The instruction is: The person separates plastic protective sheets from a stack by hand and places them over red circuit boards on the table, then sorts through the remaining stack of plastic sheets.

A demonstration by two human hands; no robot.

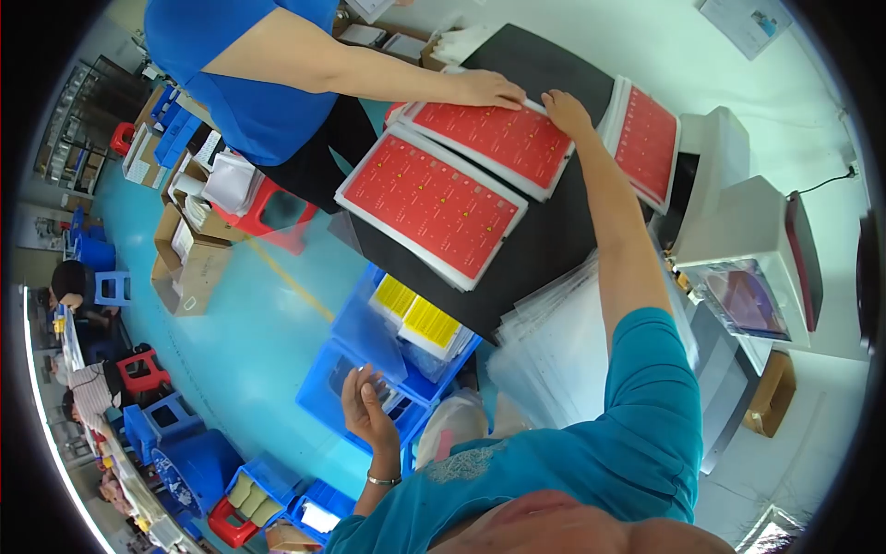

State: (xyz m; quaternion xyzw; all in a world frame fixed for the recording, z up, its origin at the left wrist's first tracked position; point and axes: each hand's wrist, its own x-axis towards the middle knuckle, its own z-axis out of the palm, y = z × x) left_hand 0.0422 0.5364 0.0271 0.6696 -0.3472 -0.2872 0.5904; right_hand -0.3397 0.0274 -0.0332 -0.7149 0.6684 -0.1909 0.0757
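Observation:
My right hand (pixel 567 114) reaches across the black table (pixel 544 60), its fingers resting at the upper right corner of a stack of red printed sheets (pixel 503 138). A second red stack (pixel 429 203) lies beside it, nearer to me. My left hand (pixel 369 411), with a bracelet at the wrist, is raised beside a blue crate (pixel 323 374). Its fingers are loosely curled and apart, with no object plainly in them. The crate holds white packs with yellow labels (pixel 429 321).
A co-worker in blue (pixel 245 102) stands across the table, one hand (pixel 489 90) on the middle red stack. Another red stack (pixel 646 138) lies at right, near a grey machine (pixel 738 249). Clear sheets (pixel 554 360) lie under my right arm. A red stool (pixel 268 208) stands left.

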